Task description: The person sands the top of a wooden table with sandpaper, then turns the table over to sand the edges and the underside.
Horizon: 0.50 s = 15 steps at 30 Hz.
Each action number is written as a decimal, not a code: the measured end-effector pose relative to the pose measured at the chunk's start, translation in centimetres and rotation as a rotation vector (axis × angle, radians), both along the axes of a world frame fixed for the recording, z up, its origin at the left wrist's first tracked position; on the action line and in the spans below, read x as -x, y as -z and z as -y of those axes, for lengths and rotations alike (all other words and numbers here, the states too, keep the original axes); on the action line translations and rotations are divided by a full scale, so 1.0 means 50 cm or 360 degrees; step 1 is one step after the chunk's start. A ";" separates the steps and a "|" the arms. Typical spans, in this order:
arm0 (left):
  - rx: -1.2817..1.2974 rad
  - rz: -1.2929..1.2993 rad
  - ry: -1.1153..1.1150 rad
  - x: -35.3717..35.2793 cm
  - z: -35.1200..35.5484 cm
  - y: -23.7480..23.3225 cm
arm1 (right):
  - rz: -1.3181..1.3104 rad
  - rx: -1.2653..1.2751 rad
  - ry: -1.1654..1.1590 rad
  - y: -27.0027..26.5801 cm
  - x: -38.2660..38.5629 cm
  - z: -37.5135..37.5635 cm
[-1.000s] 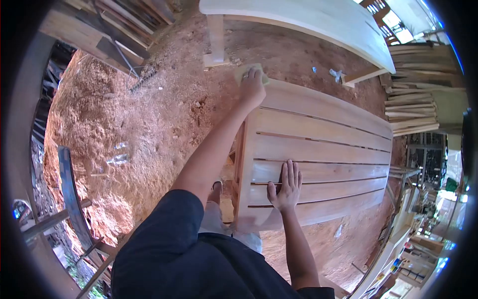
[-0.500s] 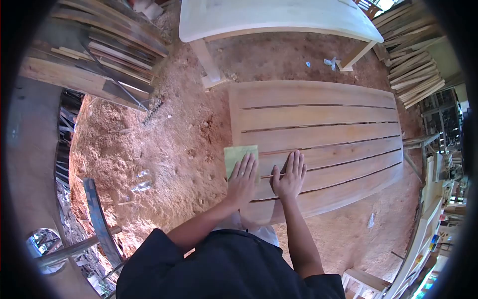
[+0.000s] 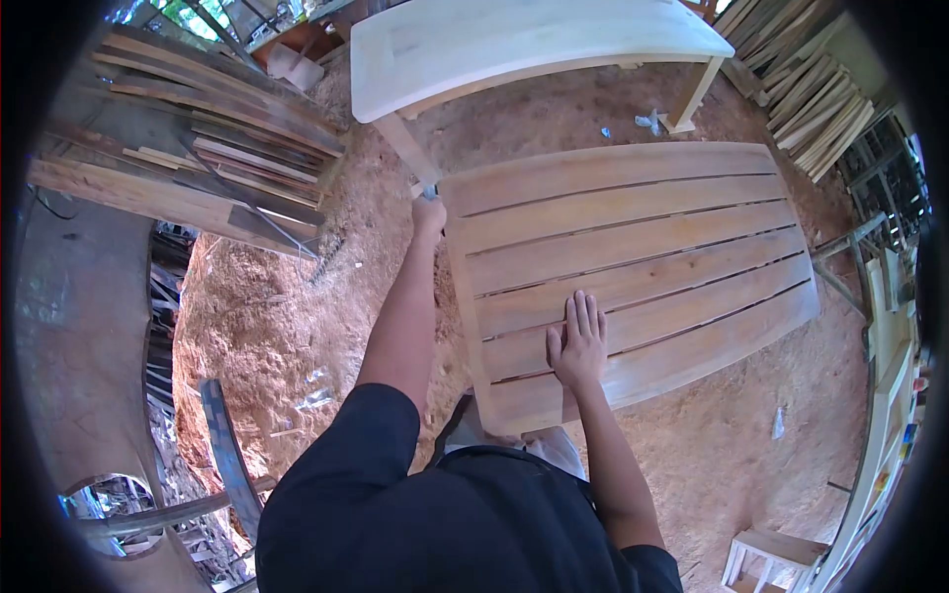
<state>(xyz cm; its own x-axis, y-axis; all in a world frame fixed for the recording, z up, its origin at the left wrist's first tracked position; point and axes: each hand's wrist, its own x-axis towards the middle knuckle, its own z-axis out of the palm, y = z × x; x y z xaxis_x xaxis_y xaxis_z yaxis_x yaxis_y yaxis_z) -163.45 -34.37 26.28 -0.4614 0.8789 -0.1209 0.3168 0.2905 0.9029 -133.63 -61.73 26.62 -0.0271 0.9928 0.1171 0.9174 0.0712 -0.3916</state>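
Observation:
A slatted wooden tabletop (image 3: 633,232) with long dark gaps between its boards lies in front of me. My left hand (image 3: 428,215) is stretched out to its far left corner, fingers closed at the edge. A small grey-blue bit of what looks like a sandpaper sheet (image 3: 429,191) shows at the fingers; most of it is hidden. My right hand (image 3: 581,341) rests flat on the boards near the front, fingers extended, holding nothing.
A white-topped table (image 3: 534,49) stands just beyond the tabletop. Stacked planks (image 3: 217,128) lie at the left, more wood strips (image 3: 820,119) at the far right. A curved bluish piece (image 3: 229,445) stands at lower left. Bare reddish ground (image 3: 267,326) surrounds the tabletop.
My left hand has moved from the near left of the tabletop, where it lay flat on a yellow-green sheet, forward to the far left corner. The right hand stays flat on the boards.

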 end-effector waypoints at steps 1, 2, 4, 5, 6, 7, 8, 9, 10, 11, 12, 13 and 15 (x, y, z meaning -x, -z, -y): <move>0.0038 0.0048 -0.0083 0.009 -0.015 0.029 | 0.0016 -0.0005 0.0012 0.002 -0.002 0.001; 0.0062 0.0084 -0.0076 0.014 -0.016 0.067 | 0.0033 0.0003 0.0014 0.002 -0.001 0.004; 0.0104 0.0152 -0.0073 0.025 -0.010 0.124 | 0.0059 0.0013 0.0016 -0.001 0.001 0.001; 0.0120 0.0090 -0.0090 0.014 0.013 0.122 | 0.0064 0.0020 0.0022 -0.004 0.001 -0.002; 0.0149 0.0021 -0.0106 -0.003 0.059 0.117 | 0.0063 0.0039 0.0028 -0.005 0.004 0.001; 0.0181 -0.0050 -0.0116 -0.007 0.110 0.121 | 0.0056 0.0026 0.0018 -0.001 0.003 0.001; 0.0209 -0.0020 -0.0080 0.005 0.162 0.145 | 0.0061 0.0044 0.0021 -0.001 0.010 0.005; 0.0227 0.0021 -0.0039 0.007 0.214 0.170 | 0.0077 0.0051 0.0028 -0.004 0.010 0.003; 0.0280 0.0072 -0.0063 -0.022 0.280 0.129 | 0.0101 0.0052 0.0037 -0.007 0.006 -0.003; 0.0336 0.0121 -0.0090 -0.054 0.353 0.081 | 0.0115 0.0059 0.0039 -0.009 0.003 -0.007; 0.0407 0.0133 -0.0079 -0.059 0.411 0.096 | 0.0124 0.0069 0.0041 -0.010 0.003 -0.008; 0.0484 0.0143 -0.0069 -0.060 0.469 0.110 | 0.0129 0.0086 0.0042 -0.010 0.007 -0.005; 0.0399 0.0367 -0.0186 -0.102 0.560 0.071 | 0.0130 0.0080 0.0041 -0.010 0.007 -0.004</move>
